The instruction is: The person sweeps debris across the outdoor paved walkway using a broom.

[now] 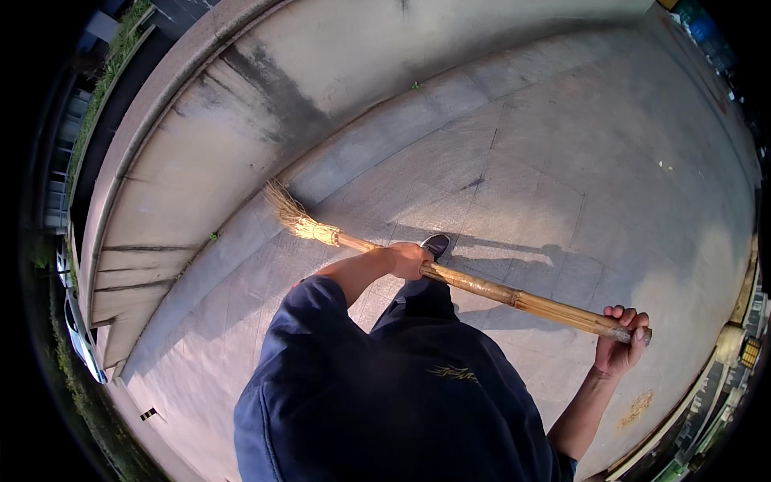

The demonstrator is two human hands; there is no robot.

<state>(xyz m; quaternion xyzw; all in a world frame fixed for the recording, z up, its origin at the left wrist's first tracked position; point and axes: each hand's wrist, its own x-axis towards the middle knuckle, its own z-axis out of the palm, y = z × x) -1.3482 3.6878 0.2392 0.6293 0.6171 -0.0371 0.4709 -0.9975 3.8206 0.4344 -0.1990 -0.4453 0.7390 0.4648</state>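
A broom (514, 299) with a long bamboo handle slants across my body, its straw head (301, 218) at the upper left, close to the foot of the wall. My left hand (408, 260) is wrapped round the handle a little way above the bristles. Near the handle's far right end, my right hand (622, 337) grips it with the fingers curled over the top. Whether the bristle tips touch the ground I cannot tell. One dark shoe (436, 244) shows just beyond my left hand.
A stained concrete wall (193, 169) curves along the left and far side. Grey paving (530, 201) spreads ahead and to the right, with shadows across it. Small plants (214, 236) grow at the wall's base. Blue objects (707, 32) stand at the far right.
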